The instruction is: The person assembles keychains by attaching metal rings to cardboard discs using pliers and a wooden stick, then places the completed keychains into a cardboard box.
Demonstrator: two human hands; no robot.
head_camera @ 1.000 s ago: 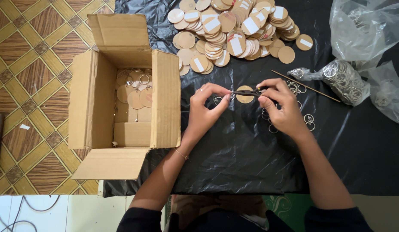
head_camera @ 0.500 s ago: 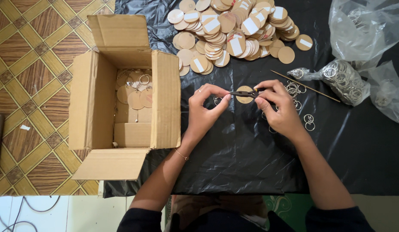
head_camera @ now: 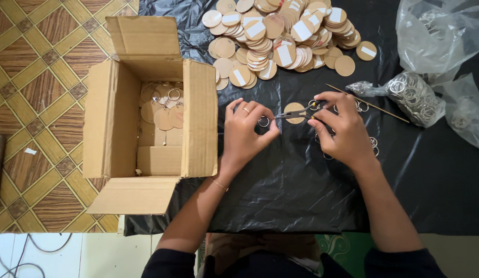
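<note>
You have bare black sheet (head_camera: 301, 195) near you. The cardboard box (head_camera: 198, 118) blocks left; the disc pile (head_camera: 280, 31) crowds ahead, and the ring bags (head_camera: 419, 98) right.

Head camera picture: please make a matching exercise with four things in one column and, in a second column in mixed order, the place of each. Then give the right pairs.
Things:
1. cardboard box
2. pile of round wooden discs
3. pliers
4. clear bag of metal rings

Places:
A. between the left hand and the right hand
B. at the top, on the black plastic sheet
C. left of the hands, open, with finished pieces inside
D. right of the hands

Pairs: 1-C, 2-B, 3-A, 4-D
</note>
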